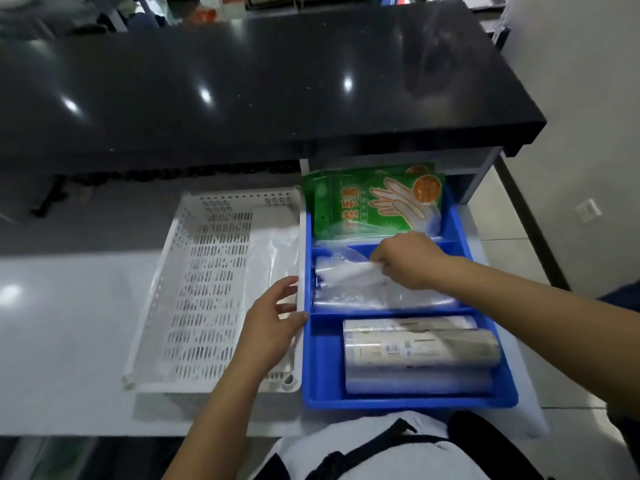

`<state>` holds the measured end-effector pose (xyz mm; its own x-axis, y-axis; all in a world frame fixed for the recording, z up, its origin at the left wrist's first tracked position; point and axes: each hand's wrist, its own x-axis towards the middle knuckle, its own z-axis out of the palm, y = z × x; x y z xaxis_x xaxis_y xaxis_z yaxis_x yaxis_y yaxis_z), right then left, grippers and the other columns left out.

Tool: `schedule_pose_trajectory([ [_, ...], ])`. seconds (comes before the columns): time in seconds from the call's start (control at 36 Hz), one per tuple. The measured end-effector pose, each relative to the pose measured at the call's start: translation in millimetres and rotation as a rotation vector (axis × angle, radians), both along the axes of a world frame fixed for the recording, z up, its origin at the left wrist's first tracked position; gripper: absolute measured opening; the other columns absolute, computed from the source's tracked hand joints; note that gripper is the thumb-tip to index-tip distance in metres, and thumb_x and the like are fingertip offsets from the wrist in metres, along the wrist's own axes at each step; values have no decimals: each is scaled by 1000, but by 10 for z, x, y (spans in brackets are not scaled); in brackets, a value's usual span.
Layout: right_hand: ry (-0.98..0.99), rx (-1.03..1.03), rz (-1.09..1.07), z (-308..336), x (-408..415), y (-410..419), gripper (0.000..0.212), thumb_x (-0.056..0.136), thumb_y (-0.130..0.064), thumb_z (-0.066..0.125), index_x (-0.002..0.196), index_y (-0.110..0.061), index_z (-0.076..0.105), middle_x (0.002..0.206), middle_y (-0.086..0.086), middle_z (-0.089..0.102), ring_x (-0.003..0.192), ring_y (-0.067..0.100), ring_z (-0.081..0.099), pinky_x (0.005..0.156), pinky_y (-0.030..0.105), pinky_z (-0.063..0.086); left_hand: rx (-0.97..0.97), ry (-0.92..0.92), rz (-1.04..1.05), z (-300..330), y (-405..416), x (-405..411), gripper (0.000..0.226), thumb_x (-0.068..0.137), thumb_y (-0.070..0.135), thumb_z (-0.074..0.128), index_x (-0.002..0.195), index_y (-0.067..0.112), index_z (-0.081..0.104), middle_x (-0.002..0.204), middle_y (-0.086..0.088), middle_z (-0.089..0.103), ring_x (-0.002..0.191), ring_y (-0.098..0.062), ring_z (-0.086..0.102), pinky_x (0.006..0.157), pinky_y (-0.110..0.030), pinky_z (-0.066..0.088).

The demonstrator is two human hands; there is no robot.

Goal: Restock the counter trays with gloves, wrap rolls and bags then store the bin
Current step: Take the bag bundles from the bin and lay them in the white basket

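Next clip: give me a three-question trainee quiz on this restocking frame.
1. True or false: the wrap rolls lie in the blue tray's nearest compartment.
2. Which hand grips the clear bags in the middle compartment: A) left hand, B) right hand?
3. Fill in: the green glove packets sit in the ___ compartment.

Key: 1 true; 2 B; 3 farthest.

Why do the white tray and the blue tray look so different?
The white tray has walls and floor full of slots; the blue tray is solid. The white tray is one open space holding only clear plastic, while the blue tray is split into three parts with glove packs, bags and wrap rolls. Both are rectangular plastic trays sitting side by side.
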<state>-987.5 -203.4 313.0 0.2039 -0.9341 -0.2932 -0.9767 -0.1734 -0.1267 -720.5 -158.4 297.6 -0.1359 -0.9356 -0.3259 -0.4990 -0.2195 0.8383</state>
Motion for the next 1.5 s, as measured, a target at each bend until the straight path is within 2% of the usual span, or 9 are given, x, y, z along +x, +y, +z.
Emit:
schedule_pose_trajectory([
  [0.25, -120, 99, 47, 90, -107, -155, 9, 83, -19, 65, 87, -25, 69, 85, -2, 67, 80, 24, 59, 69, 38, 50, -452, -364, -575, 387, -318, -685, 62, 86, 30, 70, 143, 29, 45, 145, 7, 47, 133, -12, 35, 111, -24, 23],
  [0.36, -134, 70, 5, 34, -183, -80, 26, 86, -26, 66, 112, -26, 68, 105, -2, 70, 90, 22, 60, 75, 34, 51, -378, -531, -761, 425, -619, -1078, 66, 82, 26, 72, 137, 34, 37, 135, -2, 59, 119, -26, 55, 100, -44, 47],
  [0.53, -142, -34, -123, -53, -504, 199, 37, 85, -31, 66, 122, -34, 61, 116, -2, 68, 97, 23, 62, 73, 32, 48, -275, -731, -966, 378, -982, -1125, 53, 85, 21, 71, 134, 28, 54, 132, 0, 61, 112, -23, 59, 90, -37, 51],
  [0.78, -52, 24, -218, 51, -666, 298, 18, 91, -19, 51, 99, -24, 66, 100, 7, 70, 80, 26, 60, 67, 34, 51, -110, -639, -950, 399, -1241, -1021, 40, 90, 16, 67, 128, 28, 60, 124, -1, 62, 105, -16, 59, 92, -32, 48],
  [0.89, -55, 35, -237, 114, -650, 191, 29, 92, -14, 49, 112, -25, 68, 109, 9, 68, 84, 26, 60, 67, 32, 48, -84, -638, -910, 435, -1291, -1032, 39, 92, 16, 64, 130, 26, 60, 127, -3, 63, 108, -19, 59, 93, -32, 48],
  [1.0, 9, -214, -257, 65, -604, 236, 45, 89, -6, 51, 130, -23, 59, 122, 10, 63, 97, 31, 58, 66, 32, 42, -254, -701, -790, 370, -1173, -999, 37, 92, 21, 60, 128, 29, 61, 128, -1, 64, 112, -21, 61, 94, -40, 52],
  [1.14, -159, -427, -285, -77, -487, 520, 33, 87, -5, 59, 119, -10, 67, 114, 12, 68, 98, 36, 59, 78, 42, 50, -616, -711, -560, 209, -890, -867, 38, 92, 17, 60, 129, 23, 61, 121, -4, 63, 107, -27, 59, 78, -32, 45],
  [1.31, -269, -326, -273, -263, -382, 773, 36, 92, -11, 56, 128, -8, 59, 138, 11, 56, 127, 32, 51, 100, 46, 46, -835, -610, -497, 129, -633, -742, 36, 81, -10, 62, 114, 3, 72, 113, -16, 70, 105, -37, 61, 89, -45, 49],
  [1.5, -283, -244, -293, -234, -392, 780, 44, 99, -27, 48, 142, -17, 46, 153, 5, 41, 141, 24, 35, 111, 42, 36, -822, -527, -634, 50, -385, -731, 41, 91, 1, 58, 132, 7, 62, 136, -11, 62, 126, -36, 54, 110, -45, 41],
])
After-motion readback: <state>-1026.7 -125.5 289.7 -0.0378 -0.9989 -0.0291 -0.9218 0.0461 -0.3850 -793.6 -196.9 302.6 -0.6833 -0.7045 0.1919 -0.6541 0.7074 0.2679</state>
